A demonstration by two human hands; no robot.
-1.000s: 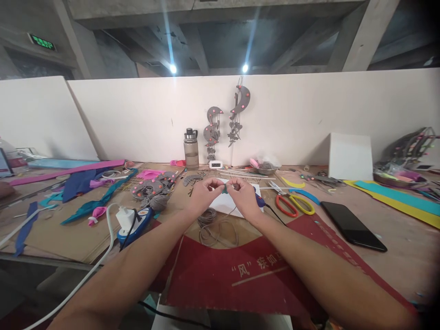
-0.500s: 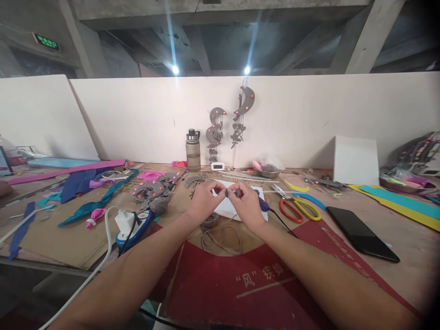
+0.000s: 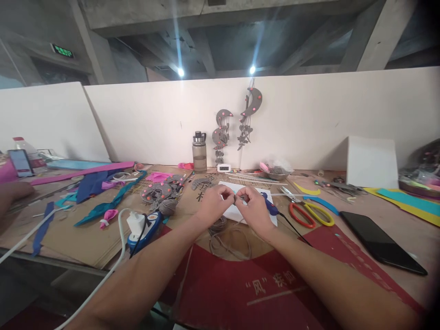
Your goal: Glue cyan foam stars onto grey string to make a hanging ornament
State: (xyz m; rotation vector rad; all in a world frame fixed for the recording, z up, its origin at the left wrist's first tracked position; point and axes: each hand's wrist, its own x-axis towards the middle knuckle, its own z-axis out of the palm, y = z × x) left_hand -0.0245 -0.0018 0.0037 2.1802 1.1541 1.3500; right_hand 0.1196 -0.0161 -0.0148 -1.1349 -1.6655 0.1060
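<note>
My left hand [image 3: 216, 205] and my right hand [image 3: 253, 208] meet at the fingertips over a white sheet [image 3: 233, 213]. Both are closed in a pinch around something small and dark, too small to make out. Below them a coil of grey cord [image 3: 217, 226] lies on the cardboard, with loose loops trailing nearer to me. A blue tool [image 3: 271, 207] with a black cable rests just right of my right hand. Scissors [image 3: 311, 214] with red and yellow handles lie further right.
A black phone [image 3: 381, 240] lies at the right. Bottle [image 3: 199, 153], small clock [image 3: 224, 168] and hanging grey moons [image 3: 252, 103] stand or hang behind. At left are a power strip [image 3: 146, 231], teal cloth [image 3: 113, 201] and another person's arm [image 3: 13, 195].
The view has shifted left, so everything appears further right. Another person's arm and a propped phone show more at the left edge. My hands remain together; the green bit between them no longer shows.
</note>
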